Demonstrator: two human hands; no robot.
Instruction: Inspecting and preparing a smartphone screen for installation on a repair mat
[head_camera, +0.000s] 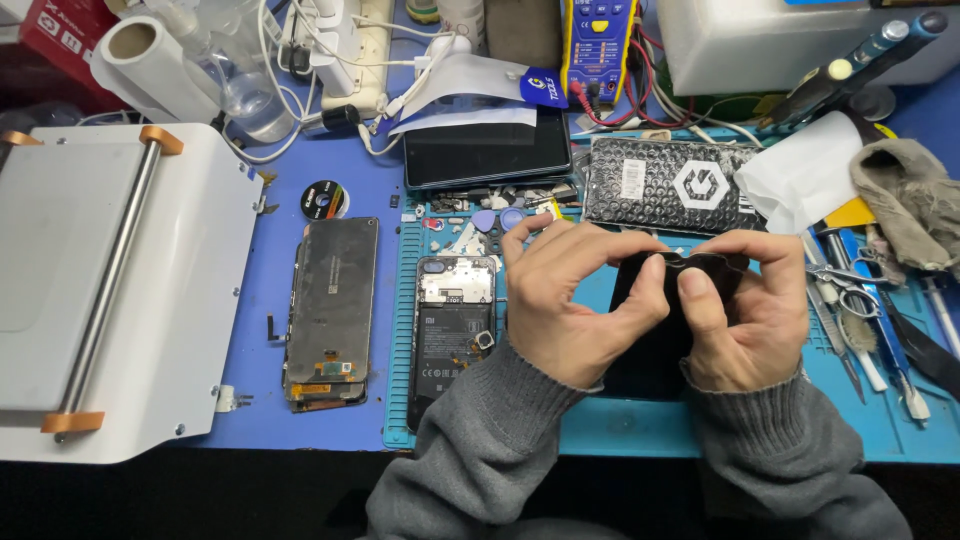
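Over blue mat (640, 420), left hand (560, 300) and right hand (745, 310) fingers pinched shut (thumbs on top) on black screen panel (650, 350)

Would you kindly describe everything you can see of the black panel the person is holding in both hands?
The black panel is a flat, dark, glossy-looking rectangular piece, shaped like a phone screen or cover. It is held above the teal work mat, its top edge pinched between the thumbs and fingers of the left hand and the right hand. The hands hide most of its upper part; its lower part shows between the wrists. No markings can be made out.
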